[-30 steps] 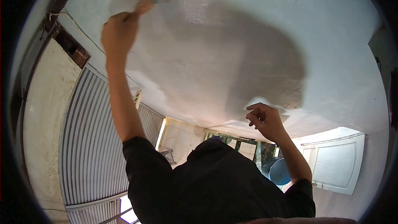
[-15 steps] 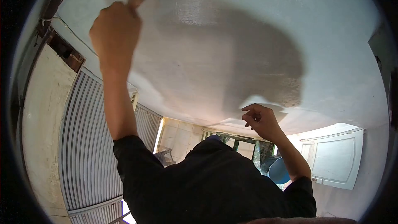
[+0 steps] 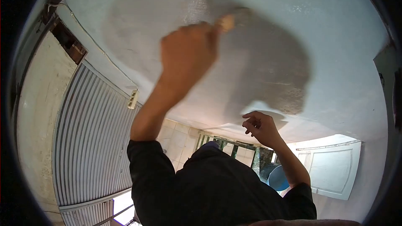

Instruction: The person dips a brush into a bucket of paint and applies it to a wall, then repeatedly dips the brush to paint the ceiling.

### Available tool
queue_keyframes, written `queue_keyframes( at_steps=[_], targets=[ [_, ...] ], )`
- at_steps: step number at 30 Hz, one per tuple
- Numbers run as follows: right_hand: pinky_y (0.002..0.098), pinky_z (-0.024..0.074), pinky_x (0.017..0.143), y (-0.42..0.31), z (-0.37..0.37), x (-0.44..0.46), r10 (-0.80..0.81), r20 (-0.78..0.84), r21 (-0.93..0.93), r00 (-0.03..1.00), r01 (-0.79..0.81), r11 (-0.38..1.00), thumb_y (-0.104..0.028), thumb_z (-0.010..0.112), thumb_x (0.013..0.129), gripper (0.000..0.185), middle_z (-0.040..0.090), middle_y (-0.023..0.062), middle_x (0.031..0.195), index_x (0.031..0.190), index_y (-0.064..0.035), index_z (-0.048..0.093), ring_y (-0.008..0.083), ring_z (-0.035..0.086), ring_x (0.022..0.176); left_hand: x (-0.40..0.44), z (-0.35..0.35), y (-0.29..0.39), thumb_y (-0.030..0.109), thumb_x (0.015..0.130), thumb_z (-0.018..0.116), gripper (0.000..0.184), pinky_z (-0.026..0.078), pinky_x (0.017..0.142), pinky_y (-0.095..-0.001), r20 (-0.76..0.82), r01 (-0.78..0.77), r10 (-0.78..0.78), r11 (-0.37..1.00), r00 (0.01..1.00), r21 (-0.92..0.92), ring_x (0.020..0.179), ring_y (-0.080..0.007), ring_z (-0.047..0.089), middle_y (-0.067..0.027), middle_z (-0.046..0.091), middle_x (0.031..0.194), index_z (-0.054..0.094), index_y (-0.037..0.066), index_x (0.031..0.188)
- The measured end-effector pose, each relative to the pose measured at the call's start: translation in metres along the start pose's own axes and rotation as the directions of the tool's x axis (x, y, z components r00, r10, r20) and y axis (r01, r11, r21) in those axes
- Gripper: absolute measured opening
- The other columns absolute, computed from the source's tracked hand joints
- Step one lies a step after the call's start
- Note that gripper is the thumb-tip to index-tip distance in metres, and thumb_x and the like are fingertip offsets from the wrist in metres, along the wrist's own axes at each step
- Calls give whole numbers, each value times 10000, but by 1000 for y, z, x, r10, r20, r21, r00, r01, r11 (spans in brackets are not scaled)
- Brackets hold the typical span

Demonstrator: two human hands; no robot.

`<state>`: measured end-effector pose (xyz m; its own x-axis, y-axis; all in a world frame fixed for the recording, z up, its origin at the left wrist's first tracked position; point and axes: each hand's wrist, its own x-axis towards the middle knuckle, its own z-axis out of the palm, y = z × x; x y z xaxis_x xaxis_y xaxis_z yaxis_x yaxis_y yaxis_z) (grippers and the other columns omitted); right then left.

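My left hand (image 3: pixel 188 52) is closed around a wooden-handled scraper (image 3: pixel 227 23), raised in front of the pale wall (image 3: pixel 268 54). The scraper's flat grey end, blurred by motion, is at the wall within the shadow; firm contact cannot be made out. Rough whitish streaks mark the wall above this hand. Lower and to the right, my right hand (image 3: pixel 260 127) hangs near the wall with its fingers loosely bent and apart, and nothing shows in it. A worn, rough patch (image 3: pixel 293 100) of wall lies above the right hand.
A corrugated metal shutter (image 3: pixel 94 138) stands at the left, with a socket strip (image 3: pixel 132 99) and its cable (image 3: pixel 100 50) on the wall beside it. A blue tub (image 3: pixel 278 178) and a white panelled door (image 3: pixel 333 171) are low at the right.
My left hand has swept rightward and slightly down across the wall with the scraper, uncovering the socket strip. My right hand keeps nearly the same place and pose.
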<state>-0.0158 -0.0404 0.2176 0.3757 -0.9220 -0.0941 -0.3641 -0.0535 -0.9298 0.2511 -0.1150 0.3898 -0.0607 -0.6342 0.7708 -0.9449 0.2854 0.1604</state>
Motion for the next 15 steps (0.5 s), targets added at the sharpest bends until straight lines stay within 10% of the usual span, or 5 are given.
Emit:
queue_keyframes(
  at_steps=[10,15],
  targets=[
    [300,550,621,7,-3,1,3,2,-30,1000,-2,1000,-99,708,936,246,748,112,838,1160,0,680,163,735,714,-19,-42,-191,379,972,553,364,562,852,-505,-54,511,-568,689,821,513,933,-443,707,-188,753,973,772,90,996],
    [307,555,633,13,-9,-3,36,-2,-26,999,-36,999,-95,698,944,253,747,114,841,1175,6,677,161,735,726,-24,-53,-236,404,995,530,452,588,797,-549,-178,613,-682,472,710,634,925,-426,735,-246,745,984,750,11,975]
  ],
)
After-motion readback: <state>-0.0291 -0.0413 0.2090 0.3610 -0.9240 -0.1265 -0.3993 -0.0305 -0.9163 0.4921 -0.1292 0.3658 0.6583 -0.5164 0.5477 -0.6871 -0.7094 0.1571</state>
